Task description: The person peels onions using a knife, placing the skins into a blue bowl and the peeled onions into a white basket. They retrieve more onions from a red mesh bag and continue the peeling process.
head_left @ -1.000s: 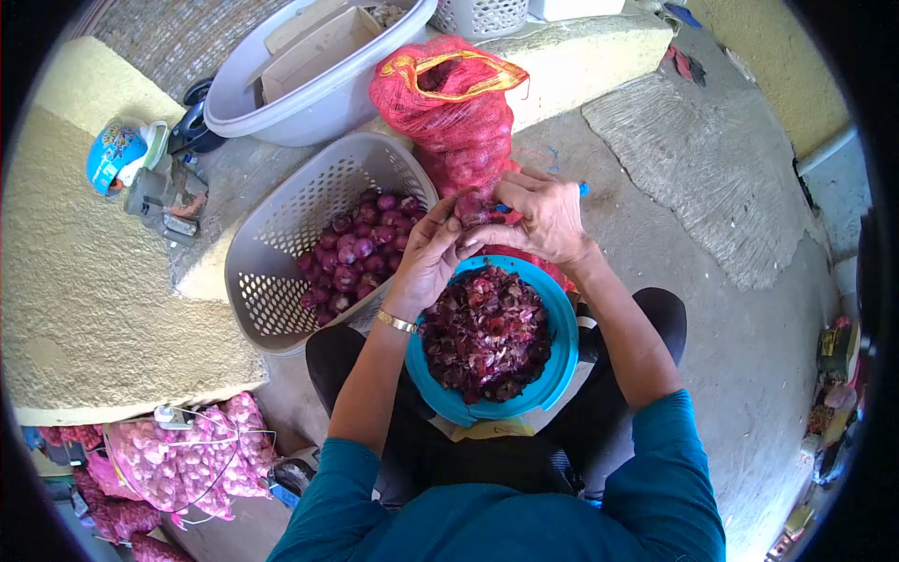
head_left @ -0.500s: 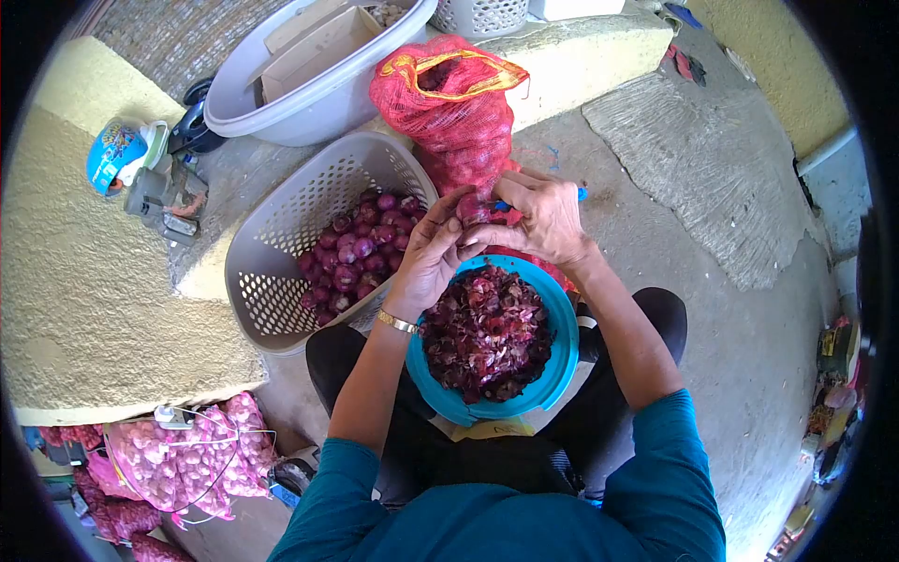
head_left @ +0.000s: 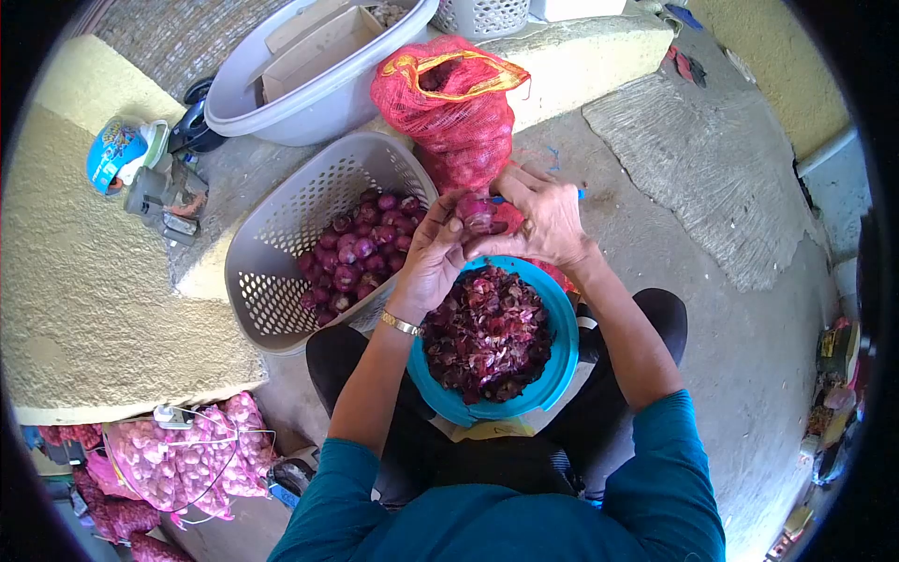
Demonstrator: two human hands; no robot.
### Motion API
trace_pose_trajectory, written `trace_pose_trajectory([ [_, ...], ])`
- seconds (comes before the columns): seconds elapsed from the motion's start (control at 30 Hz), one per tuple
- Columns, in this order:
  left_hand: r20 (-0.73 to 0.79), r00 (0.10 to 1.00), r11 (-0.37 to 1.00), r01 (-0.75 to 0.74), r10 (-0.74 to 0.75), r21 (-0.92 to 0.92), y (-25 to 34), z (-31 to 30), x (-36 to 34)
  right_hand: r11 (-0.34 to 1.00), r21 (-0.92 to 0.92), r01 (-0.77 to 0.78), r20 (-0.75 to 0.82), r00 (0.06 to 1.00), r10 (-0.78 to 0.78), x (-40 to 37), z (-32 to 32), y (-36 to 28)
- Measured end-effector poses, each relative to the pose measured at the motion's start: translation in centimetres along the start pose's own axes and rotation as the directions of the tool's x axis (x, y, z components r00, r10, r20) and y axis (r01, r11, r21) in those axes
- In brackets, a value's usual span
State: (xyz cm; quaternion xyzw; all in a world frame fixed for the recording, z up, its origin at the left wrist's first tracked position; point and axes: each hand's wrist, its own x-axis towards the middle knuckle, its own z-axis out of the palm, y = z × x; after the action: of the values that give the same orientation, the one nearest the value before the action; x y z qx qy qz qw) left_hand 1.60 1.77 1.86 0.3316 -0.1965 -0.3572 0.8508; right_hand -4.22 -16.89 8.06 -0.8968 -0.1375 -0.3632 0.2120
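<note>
The left hand [head_left: 436,248] has its fingers curled around a red onion [head_left: 476,214], thumb against its near side, while the right hand [head_left: 543,217], fingers bent and nearly closed, grips a blue-handled tool [head_left: 580,195] mostly hidden by the hand, its thumb close to the onion. The onion is above the far rim of a round blue basin [head_left: 566,343], which holds a heap of dark red skins [head_left: 487,332]. Left of the basin, peeled onions [head_left: 348,251] lie toward the right side of a grey perforated basket [head_left: 272,220], and a red mesh sack [head_left: 459,131] stands just beside the basket's far right corner.
</note>
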Motion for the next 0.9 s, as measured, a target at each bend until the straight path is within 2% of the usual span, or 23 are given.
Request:
trace_pose_trajectory([
  [0.07, -0.004, 1.0, 0.995, 0.031, -0.031, -0.096, -0.1, -0.1, -0.2, 0.999, -0.015, 0.041, -0.012, 0.999, -0.041, -0.2, 0.3, 0.2],
  [0.2, 0.031, 0.999, 0.999, -0.017, 0.018, -0.031, 0.3, 0.2, -0.1, 0.999, -0.033, 0.017, 0.031, 0.999, -0.016, -0.6, 0.5, 0.3],
  [0.3, 0.045, 0.998, 0.999, -0.041, 0.042, -0.03, 0.9, 1.2, -0.1, 0.995, -0.061, 0.076, 0.014, 0.997, -0.076, -0.7, 0.6, 0.5],
  [0.37, -0.013, 0.999, 0.994, 0.046, -0.047, -0.102, 1.2, 1.1, -0.1, 0.996, -0.075, 0.038, 0.049, 0.998, -0.034, -0.7, 0.3, 0.4],
  [0.5, 0.007, 1.0, 0.998, 0.03, -0.03, -0.053, 1.1, 0.4, 0.0, 0.999, -0.032, 0.036, 0.058, 0.998, -0.034, -0.3, -0.5, -0.1],
  [0.57, -0.066, 0.998, 0.999, 0.016, -0.018, -0.031, 1.1, 0.7, 0.1, 0.991, 0.108, -0.084, 0.027, 0.996, 0.082, -0.2, -0.4, -0.5],
  [0.6, -0.066, 0.998, 0.999, 0.016, -0.018, -0.03, 1.1, 0.6, 0.1, 0.991, 0.108, -0.083, 0.027, 0.996, 0.081, -0.2, -0.3, -0.5],
  [0.67, -0.083, 0.997, 1.0, 0.005, -0.007, -0.024, 0.9, 0.4, 0.1, 0.938, 0.301, -0.172, 0.102, 0.984, 0.147, -0.1, 0.0, -0.5],
  [0.8, -0.082, 0.997, 0.999, -0.015, 0.011, -0.052, 0.3, -0.6, 0.2, 0.9, 0.432, -0.058, 0.035, 0.998, 0.047, -0.3, 0.7, 0.1],
  [0.87, -0.098, 0.995, 0.983, -0.032, 0.014, -0.179, 0.0, -1.5, 0.3, 0.884, 0.459, -0.095, 0.123, 0.992, 0.043, -0.7, 0.3, -0.3],
  [0.9, -0.1, 0.995, 0.983, -0.033, 0.015, -0.18, 0.3, -1.3, 0.4, 0.883, 0.459, -0.095, 0.125, 0.991, 0.042, -0.8, -0.1, -0.5],
])
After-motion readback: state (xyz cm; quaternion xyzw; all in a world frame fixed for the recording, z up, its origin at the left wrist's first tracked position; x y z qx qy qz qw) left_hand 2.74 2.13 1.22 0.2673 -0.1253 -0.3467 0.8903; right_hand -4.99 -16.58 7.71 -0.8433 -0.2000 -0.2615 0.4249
